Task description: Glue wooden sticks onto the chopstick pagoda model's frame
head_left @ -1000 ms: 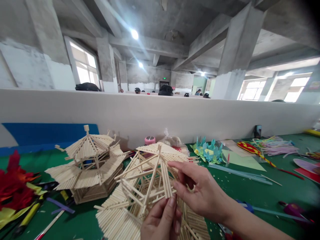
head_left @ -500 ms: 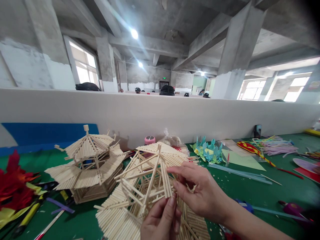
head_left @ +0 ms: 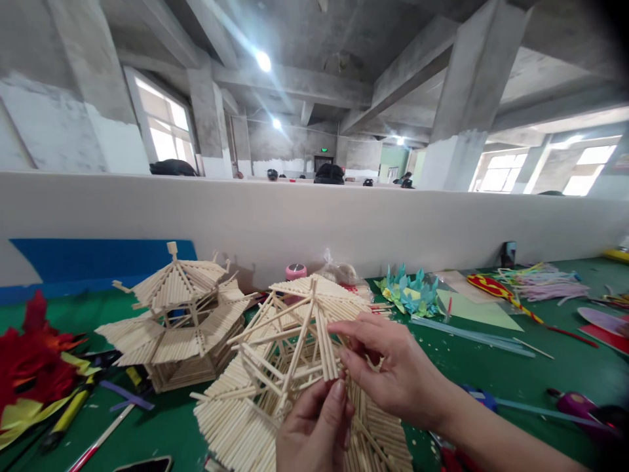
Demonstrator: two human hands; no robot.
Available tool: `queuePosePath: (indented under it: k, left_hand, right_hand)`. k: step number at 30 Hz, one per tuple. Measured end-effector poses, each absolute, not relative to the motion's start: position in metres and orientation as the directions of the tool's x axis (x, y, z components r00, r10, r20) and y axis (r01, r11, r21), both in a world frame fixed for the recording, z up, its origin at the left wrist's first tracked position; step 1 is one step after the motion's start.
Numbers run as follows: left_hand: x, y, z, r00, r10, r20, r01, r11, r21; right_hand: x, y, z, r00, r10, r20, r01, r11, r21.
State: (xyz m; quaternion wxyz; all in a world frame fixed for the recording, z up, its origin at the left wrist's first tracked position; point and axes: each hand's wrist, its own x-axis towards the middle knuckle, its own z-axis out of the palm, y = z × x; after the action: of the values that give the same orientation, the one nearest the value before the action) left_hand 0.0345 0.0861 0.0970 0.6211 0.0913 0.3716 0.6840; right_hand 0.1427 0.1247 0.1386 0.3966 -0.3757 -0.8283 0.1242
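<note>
A pavilion model built of thin wooden sticks (head_left: 240, 426) stands right before me, its upper roof partly covered with rows of sticks. My left hand (head_left: 317, 419) pinches the lower ends of a few wooden sticks (head_left: 325, 347) that slope down from the roof's peak. From the right, my right hand (head_left: 393, 367) holds the same sticks along their side, index finger near their upper part and thumb lower down. Its other fingers are curled and partly hidden. To the left stands a second stick pavilion (head_left: 181, 321), with both of its roof tiers covered.
Red paper flower (head_left: 37, 360) and yellow-black pen (head_left: 71, 410) lie at left. Behind are a pink-lidded jar (head_left: 295, 271) and blue-green paper lotus (head_left: 410, 295). Translucent glue sticks (head_left: 472, 335) and a purple-black tool (head_left: 580, 413) lie at right. A white partition (head_left: 314, 216) closes the back.
The view has shifted slightly, and a dark-edged object has come into sight at the bottom left. Both hands keep nearly the same hold on the roof sticks.
</note>
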Motion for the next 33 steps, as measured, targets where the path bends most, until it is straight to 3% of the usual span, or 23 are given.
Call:
queuePosePath:
  k: [15, 33]
  left_hand:
    - [0.031, 0.087, 0.09, -0.169, 0.944, -0.282, -0.78, 0.047, 0.624]
    - [0.024, 0.074, 0.094, -0.15, 0.935, -0.32, -0.764, 0.096, 0.638]
  right_hand:
    - [0.143, 0.124, 0.136, -0.4, 0.733, 0.55, 0.529, 0.675, -0.515]
    - [0.151, 0.123, 0.135, -0.491, 0.7, 0.519, 0.512, 0.713, -0.478]
